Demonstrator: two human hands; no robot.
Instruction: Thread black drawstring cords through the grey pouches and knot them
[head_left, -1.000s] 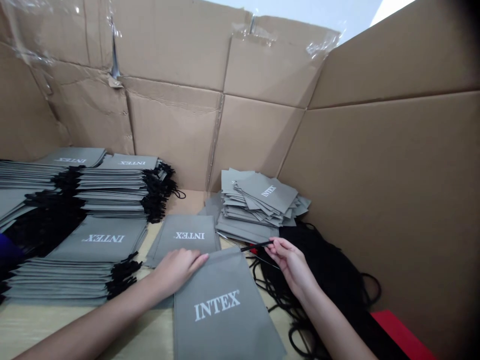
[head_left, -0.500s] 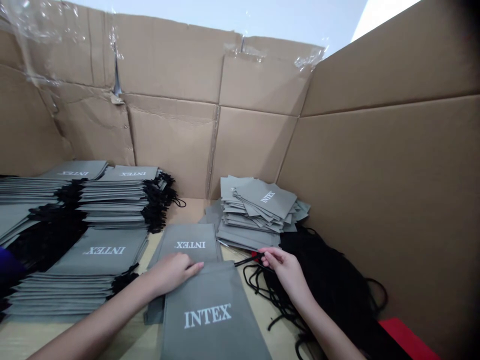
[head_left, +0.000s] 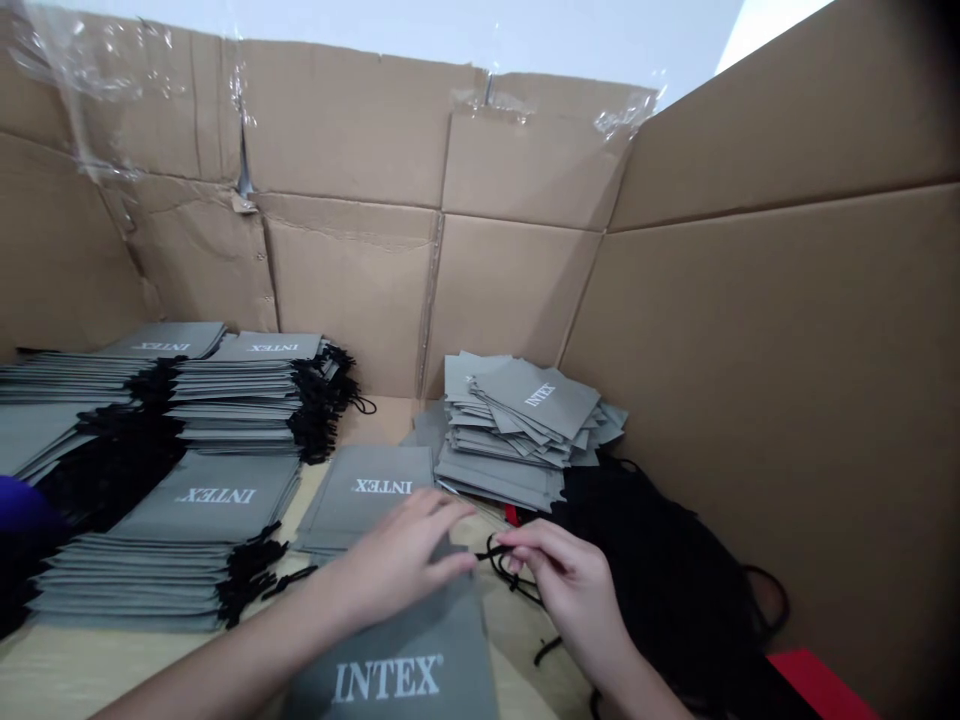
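Observation:
A grey non-woven INTEX drawstring bag (head_left: 390, 678) lies on the light wooden table (head_left: 525, 665) right in front of me, with white lettering. My left hand (head_left: 401, 555) is curled over its top edge and hides part of that edge. My right hand (head_left: 574, 585) pinches a thin black cord (head_left: 499, 555) close to the bag's mouth, a little to the right of my left hand. Just beyond my left hand, a second grey INTEX bag (head_left: 360, 495) lies flat, partly under the nearer bag.
Stacked grey bags (head_left: 232, 400) with black cords fill the left, and a loose grey pile (head_left: 517, 420) stands ahead. A black cord heap (head_left: 660, 560) lies right, near a red item (head_left: 817, 685). Cardboard walls (head_left: 352, 290) surround the table. A purple object (head_left: 19, 520) shows at far left.
The near bag has shifted down and left toward me. My left hand has curled over its top edge, and my right hand has moved down with the black cord.

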